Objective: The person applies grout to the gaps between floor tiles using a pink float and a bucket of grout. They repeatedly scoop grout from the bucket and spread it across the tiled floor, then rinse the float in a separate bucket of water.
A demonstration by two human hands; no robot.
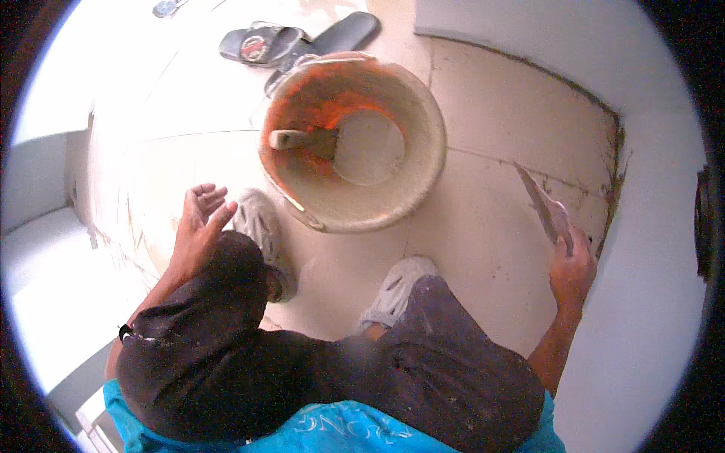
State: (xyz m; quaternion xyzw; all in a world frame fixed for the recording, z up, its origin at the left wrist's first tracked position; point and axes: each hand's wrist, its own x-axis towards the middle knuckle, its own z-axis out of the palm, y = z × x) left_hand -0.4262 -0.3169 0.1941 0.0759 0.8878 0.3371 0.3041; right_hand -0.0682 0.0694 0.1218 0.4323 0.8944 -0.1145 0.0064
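Observation:
My right hand (pixel 572 266) is closed round the lower end of a flat, thin, greyish-brown blade-like tool (pixel 545 208). Its tip points up and to the left, over the floor near the wall. I cannot make out its exact kind. Palm partly up, my left hand (pixel 202 223) is held by my left knee with its fingers loosely curled and apart, holding nothing. Between and beyond both hands stands an orange bucket (pixel 351 215) coated with pale, dried residue. Inside it leans a scraper (pixel 291 140) with a light handle; its dark blade reaches toward the bucket's bottom.
Dark slippers (pixel 302 41) lie just behind the bucket. A pale wall (pixel 649 249) rises close on my right, with a dirty gap along its foot. My shoes (pixel 404 291) rest on the tiled floor (pixel 476 219). Bright light washes out the left side.

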